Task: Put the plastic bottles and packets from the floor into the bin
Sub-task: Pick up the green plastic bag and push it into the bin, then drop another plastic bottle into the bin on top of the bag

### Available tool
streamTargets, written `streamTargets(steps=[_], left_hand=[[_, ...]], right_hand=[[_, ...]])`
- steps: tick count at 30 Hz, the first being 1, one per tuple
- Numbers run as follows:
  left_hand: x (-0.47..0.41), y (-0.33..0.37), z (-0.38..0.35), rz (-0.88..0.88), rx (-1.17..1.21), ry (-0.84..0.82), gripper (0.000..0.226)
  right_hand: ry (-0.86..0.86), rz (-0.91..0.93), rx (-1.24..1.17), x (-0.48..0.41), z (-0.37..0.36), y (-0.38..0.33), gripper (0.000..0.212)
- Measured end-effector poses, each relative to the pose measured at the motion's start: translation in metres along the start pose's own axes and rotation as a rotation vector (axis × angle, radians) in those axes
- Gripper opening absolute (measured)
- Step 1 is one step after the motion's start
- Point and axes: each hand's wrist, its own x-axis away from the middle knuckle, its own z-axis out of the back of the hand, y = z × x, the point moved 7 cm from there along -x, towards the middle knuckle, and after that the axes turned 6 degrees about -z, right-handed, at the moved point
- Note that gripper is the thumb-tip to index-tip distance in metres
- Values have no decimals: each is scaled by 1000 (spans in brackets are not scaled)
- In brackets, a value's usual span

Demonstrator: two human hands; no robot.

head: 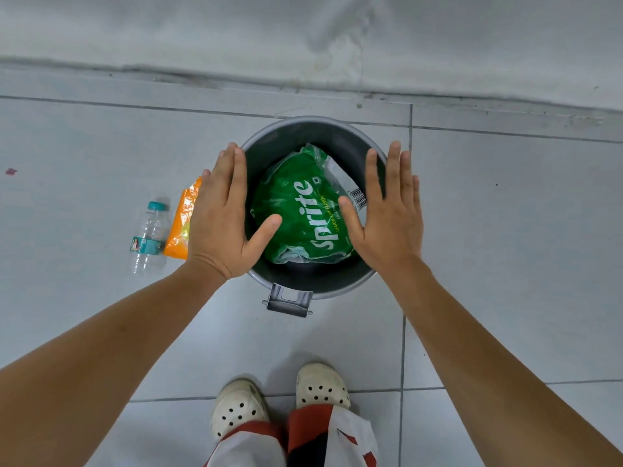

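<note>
Bin (313, 284), round and dark grey, stands on the pale tiled floor (505, 230) with a metal hinge bracket (289, 299) on its near rim. Inside it lies a crumpled green Sprite packet (303, 210). Left of the bin, on the floor, an orange packet (180, 227) lies partly under the left hand, and a clear plastic bottle (148, 237) with a teal cap lies just beside that packet, further from the bin. Left hand (222, 217) hovers flat over the bin's left rim, fingers straight and spread, holding nothing. Right hand (391, 210) hovers over the right rim the same way, empty. Nearer than the bin, two white perforated clogs (279, 399) stand on the tiles.
</note>
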Motion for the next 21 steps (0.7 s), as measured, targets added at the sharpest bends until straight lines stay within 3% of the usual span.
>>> streamTargets(steps=[3, 6, 10, 12, 13, 17, 21], left_hand=[[2, -4, -2, 15, 45, 51, 81], [8, -20, 1, 104, 272, 221, 64], [30, -80, 2, 560, 442, 534, 55], [42, -112, -4, 742, 310, 462, 56], [45, -123, -6, 743, 191, 372, 56], [41, -128, -25, 512, -162, -36, 59], [33, -112, -56, 504, -182, -246, 76]], right_hand=[[2, -16, 30, 0, -1, 0, 73], [8, -21, 60, 0, -2, 0, 74], [30, -24, 60, -1, -2, 0, 74], [35, -22, 57, -1, -2, 0, 74], [36, -22, 57, -1, -2, 0, 74], [42, -16, 55, -1, -2, -1, 75], [39, -14, 39, -1, -1, -1, 75]])
